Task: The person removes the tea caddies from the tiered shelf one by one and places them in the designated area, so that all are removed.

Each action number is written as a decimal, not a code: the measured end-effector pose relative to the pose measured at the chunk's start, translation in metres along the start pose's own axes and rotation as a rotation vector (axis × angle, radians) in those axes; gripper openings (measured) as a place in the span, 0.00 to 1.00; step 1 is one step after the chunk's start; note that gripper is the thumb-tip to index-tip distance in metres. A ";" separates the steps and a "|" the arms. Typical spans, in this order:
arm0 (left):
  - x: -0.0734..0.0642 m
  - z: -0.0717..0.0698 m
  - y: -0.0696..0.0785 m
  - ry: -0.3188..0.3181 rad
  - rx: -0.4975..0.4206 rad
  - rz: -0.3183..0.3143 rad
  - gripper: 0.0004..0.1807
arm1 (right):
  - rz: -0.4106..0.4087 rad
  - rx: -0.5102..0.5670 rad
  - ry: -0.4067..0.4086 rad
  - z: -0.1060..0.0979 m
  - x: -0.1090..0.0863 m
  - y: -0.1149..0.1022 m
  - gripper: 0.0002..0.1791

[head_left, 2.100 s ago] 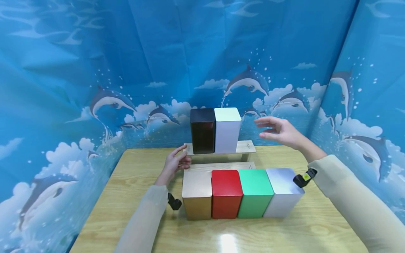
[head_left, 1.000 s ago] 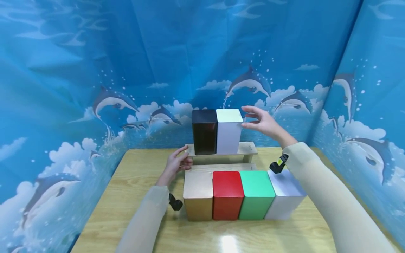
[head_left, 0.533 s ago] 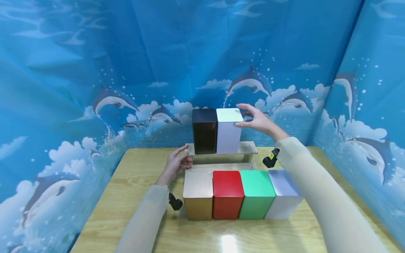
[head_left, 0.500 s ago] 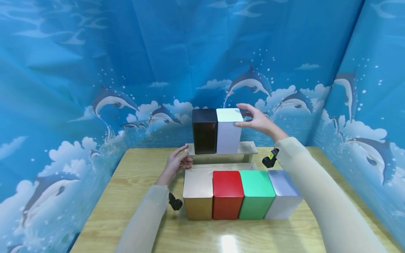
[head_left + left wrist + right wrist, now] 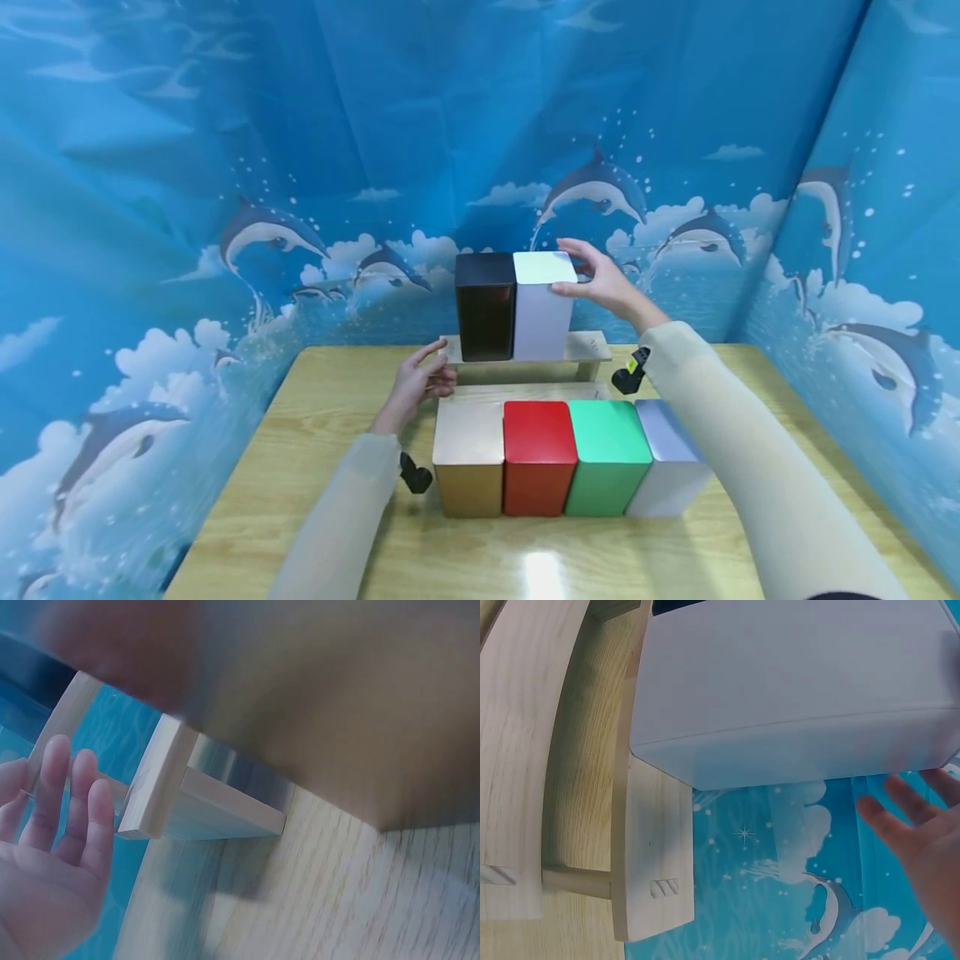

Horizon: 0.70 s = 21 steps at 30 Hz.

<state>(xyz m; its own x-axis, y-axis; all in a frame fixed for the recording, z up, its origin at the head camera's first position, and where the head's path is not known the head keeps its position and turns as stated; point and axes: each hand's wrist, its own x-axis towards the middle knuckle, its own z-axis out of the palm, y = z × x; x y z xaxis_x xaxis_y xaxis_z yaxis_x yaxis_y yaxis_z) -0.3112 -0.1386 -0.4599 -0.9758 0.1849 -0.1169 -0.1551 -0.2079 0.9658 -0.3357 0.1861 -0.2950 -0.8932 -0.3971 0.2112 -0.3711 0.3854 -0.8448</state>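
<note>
White box [image 5: 543,321] upright on upper step of wooden stand [image 5: 588,344], gripped at right edge by right hand [image 5: 606,284], thumb in front, fingers behind. Likely being positioned; steady, level hold called for next. Left hand [image 5: 412,383] relaxed by stand's left end. Leftward blocked by black box [image 5: 486,321]; four boxes [image 5: 558,483], gold to silver, lined up in front.

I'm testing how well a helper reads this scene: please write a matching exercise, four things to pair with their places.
1. Black box
2. Red box
3. Left hand
4. Right hand

A. Between the gold box and the green box
B. At the top of the white box
C. Standing on the upper shelf
D. At the left end of the upper shelf

Right pairs: 1-C; 2-A; 3-D; 4-B
</note>
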 end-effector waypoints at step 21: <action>0.013 -0.001 -0.015 0.065 -0.004 0.025 0.23 | 0.028 -0.075 0.029 -0.002 0.008 0.033 0.35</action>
<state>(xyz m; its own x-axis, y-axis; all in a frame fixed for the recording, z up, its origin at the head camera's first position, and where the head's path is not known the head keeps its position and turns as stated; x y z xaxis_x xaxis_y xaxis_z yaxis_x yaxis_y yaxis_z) -0.3215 -0.1344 -0.4763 -0.9873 0.1168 -0.1078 -0.1312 -0.2157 0.9676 -0.3553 0.1973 -0.3202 -0.9102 -0.3610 0.2031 -0.3628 0.4581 -0.8115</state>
